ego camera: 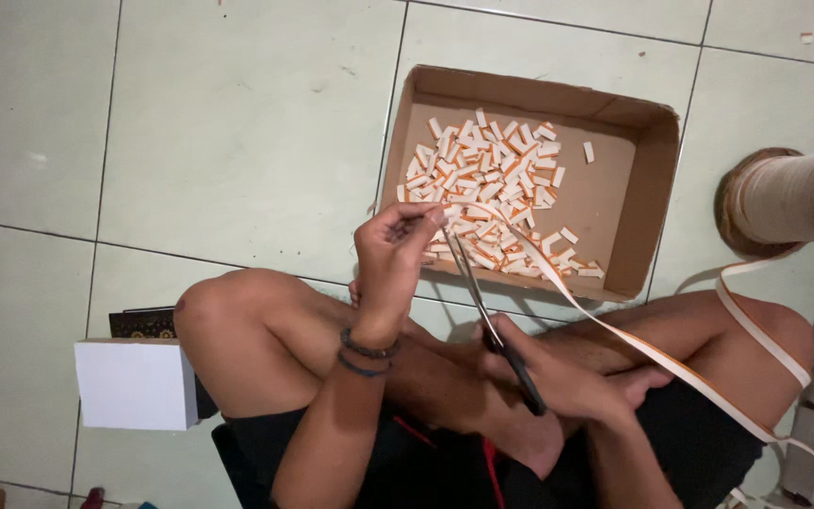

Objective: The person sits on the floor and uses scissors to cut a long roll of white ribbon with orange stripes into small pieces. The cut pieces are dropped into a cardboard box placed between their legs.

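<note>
The floor (237, 141) is laid with large pale green glazed tiles, smooth and slightly glossy, with thin dark grout lines and a few small specks of debris. A person sits cross-legged on it, bare knees spread to either side.

Just beyond the knees stands a shallow cardboard box (657, 188), open-topped, brown and matte, set a little askew to the tile lines. Its bottom holds a loose heap of small cut pieces (487, 184), short rectangles in white and orange, thickest toward the box's near left corner.

Toward the right edge of the floor lies a large spool (793, 198) of flat strip, cream-coloured and tightly wound. From it a long white-and-orange strip (652, 353) loops down over the right knee and runs diagonally up to the box's near edge.

The left hand (393, 254) is closed in a pinch on the free end of the strip, fingertips over the near left rim of the box; two dark bands sit on its wrist. The right hand (558, 377), low between the legs, is wrapped around the dark handles of a pair of scissors (482, 302), whose thin metal blades reach up to the strip just beside the left fingertips.

By the left knee, a plain white box (134, 385) rests on the floor, with a dark patterned object (143, 323) touching its far side.
</note>
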